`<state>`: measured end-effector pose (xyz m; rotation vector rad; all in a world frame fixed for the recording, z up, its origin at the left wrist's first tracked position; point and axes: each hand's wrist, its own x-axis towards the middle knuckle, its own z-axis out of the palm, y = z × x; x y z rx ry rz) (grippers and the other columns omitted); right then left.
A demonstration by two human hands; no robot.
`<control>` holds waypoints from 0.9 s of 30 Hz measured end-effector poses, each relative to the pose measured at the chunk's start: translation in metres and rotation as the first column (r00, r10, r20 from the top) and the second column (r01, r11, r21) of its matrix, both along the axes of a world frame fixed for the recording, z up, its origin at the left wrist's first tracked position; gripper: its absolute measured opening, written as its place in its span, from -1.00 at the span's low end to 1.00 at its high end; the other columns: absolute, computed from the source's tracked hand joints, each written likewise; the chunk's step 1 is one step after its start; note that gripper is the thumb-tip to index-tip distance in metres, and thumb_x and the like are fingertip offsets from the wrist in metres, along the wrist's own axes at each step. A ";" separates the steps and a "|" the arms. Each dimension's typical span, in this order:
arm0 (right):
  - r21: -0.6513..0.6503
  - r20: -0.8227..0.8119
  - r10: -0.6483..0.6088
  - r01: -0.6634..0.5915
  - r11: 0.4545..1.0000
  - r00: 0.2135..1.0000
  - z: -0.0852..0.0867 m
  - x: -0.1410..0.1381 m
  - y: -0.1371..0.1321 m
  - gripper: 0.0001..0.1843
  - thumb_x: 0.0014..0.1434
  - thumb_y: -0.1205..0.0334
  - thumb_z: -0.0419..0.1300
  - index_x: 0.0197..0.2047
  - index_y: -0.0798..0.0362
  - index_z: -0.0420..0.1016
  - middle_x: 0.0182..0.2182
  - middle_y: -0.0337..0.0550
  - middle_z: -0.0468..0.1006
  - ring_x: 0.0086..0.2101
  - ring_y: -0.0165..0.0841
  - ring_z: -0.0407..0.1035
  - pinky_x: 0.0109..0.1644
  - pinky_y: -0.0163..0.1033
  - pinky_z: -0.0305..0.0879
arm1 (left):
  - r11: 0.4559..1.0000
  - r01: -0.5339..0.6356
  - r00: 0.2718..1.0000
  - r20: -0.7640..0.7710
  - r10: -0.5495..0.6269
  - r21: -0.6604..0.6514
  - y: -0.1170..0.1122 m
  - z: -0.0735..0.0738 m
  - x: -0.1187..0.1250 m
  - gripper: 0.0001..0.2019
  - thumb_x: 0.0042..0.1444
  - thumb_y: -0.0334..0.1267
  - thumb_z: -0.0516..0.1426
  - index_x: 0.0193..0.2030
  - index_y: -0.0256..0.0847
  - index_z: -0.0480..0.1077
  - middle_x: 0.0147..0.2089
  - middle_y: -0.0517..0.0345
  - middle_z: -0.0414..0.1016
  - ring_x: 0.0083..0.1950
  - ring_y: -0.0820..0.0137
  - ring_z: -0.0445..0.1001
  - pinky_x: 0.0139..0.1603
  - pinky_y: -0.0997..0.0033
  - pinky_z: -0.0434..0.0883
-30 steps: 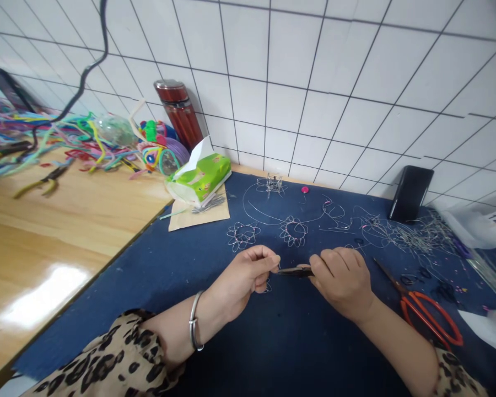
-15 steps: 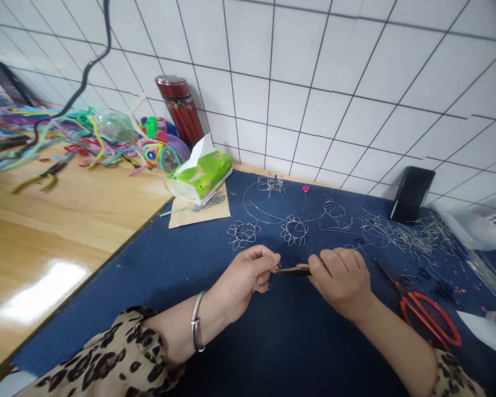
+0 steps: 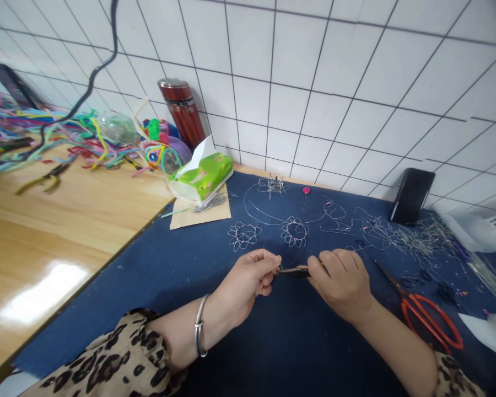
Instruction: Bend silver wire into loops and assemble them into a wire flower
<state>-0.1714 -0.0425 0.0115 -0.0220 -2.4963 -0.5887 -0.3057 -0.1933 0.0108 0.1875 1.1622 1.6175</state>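
Over the dark blue mat, my left hand [image 3: 248, 281] pinches a thin piece of wire [image 3: 280, 266] between thumb and forefinger; most of the wire is hidden by the fingers. My right hand [image 3: 341, 281] is wrapped round a pair of pliers [image 3: 293, 272], whose dark jaws point left and meet the wire at my left fingertips. The pliers' handles are covered by my palm. Just beyond my hands lie two flower-shaped wire rings, the left ring [image 3: 243, 236] and the right ring [image 3: 295, 231], both with small pink spots.
Orange-handled scissors [image 3: 432, 320] lie right of my right forearm. Behind them are tangled wires [image 3: 417, 234] and an upright black phone [image 3: 412, 196]. A green tissue pack [image 3: 204, 179], a red flask [image 3: 183, 113] and colourful pipe cleaners [image 3: 82, 132] stand or lie at the back left.
My hands stay in nearly the same place, with the pliers' jaws still at the wire. My left hand has shifted very slightly; the whole view moved a little.
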 end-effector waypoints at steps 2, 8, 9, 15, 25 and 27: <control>-0.002 0.001 0.002 -0.002 1.000 1.000 0.000 0.001 0.000 -0.89 0.05 0.25 0.18 -0.30 0.04 0.41 -0.47 -0.20 0.39 -0.39 -0.37 0.17 -0.30 -0.19 0.03 | 1.000 0.008 1.000 -0.006 -0.008 0.003 0.001 -0.001 0.000 -0.81 0.00 -0.22 0.19 -0.44 -0.26 0.27 -0.62 0.32 0.13 -0.60 0.61 0.05 -0.59 0.55 0.02; -0.004 -0.010 -0.009 0.008 1.000 1.000 0.000 0.001 -0.001 -0.89 0.06 0.23 0.18 -0.30 0.04 0.41 -0.46 -0.19 0.39 -0.38 -0.37 0.17 -0.30 -0.19 0.03 | 1.000 0.009 1.000 -0.007 -0.009 -0.012 0.001 0.000 0.001 -0.80 0.01 -0.22 0.17 -0.47 -0.25 0.25 -0.65 0.33 0.10 -0.61 0.60 0.02 -0.60 0.54 0.00; -0.002 -0.015 -0.008 0.008 1.000 1.000 0.000 0.001 -0.002 -0.88 0.05 0.23 0.19 -0.29 0.04 0.41 -0.45 -0.19 0.39 -0.38 -0.36 0.17 -0.30 -0.19 0.03 | 1.000 0.006 1.000 -0.005 -0.006 -0.017 0.001 0.001 0.001 -0.80 0.01 -0.23 0.17 -0.47 -0.25 0.24 -0.65 0.33 0.09 -0.61 0.60 0.02 -0.60 0.54 0.00; 0.008 -0.040 -0.002 0.002 1.000 0.999 0.000 0.001 -0.002 -0.85 0.04 0.22 0.20 -0.27 0.03 0.42 -0.43 -0.18 0.41 -0.36 -0.35 0.18 -0.28 -0.18 0.04 | 1.000 -0.011 1.000 0.013 0.012 -0.026 0.001 0.001 0.002 -0.77 0.02 -0.19 0.17 -0.48 -0.25 0.22 -0.64 0.34 0.07 -0.61 0.60 0.01 -0.58 0.54 0.01; -0.010 -0.021 -0.005 0.004 1.000 1.000 0.001 0.001 -0.003 -0.87 0.08 0.20 0.17 -0.27 0.03 0.43 -0.45 -0.18 0.36 -0.35 -0.36 0.17 -0.26 -0.20 0.03 | 1.000 -0.004 1.000 0.022 0.005 -0.025 0.000 -0.002 0.002 -0.76 0.00 -0.16 0.18 -0.47 -0.25 0.24 -0.62 0.33 0.09 -0.59 0.59 0.04 -0.58 0.55 0.02; -0.012 -0.023 -0.011 0.010 1.000 1.000 0.001 0.001 -0.004 -0.88 0.09 0.22 0.17 -0.27 0.03 0.43 -0.45 -0.18 0.36 -0.36 -0.36 0.16 -0.27 -0.20 0.02 | 1.000 -0.006 1.000 0.022 0.007 -0.030 0.000 0.000 0.003 -0.77 0.00 -0.17 0.18 -0.46 -0.25 0.25 -0.62 0.32 0.09 -0.59 0.59 0.04 -0.58 0.55 0.01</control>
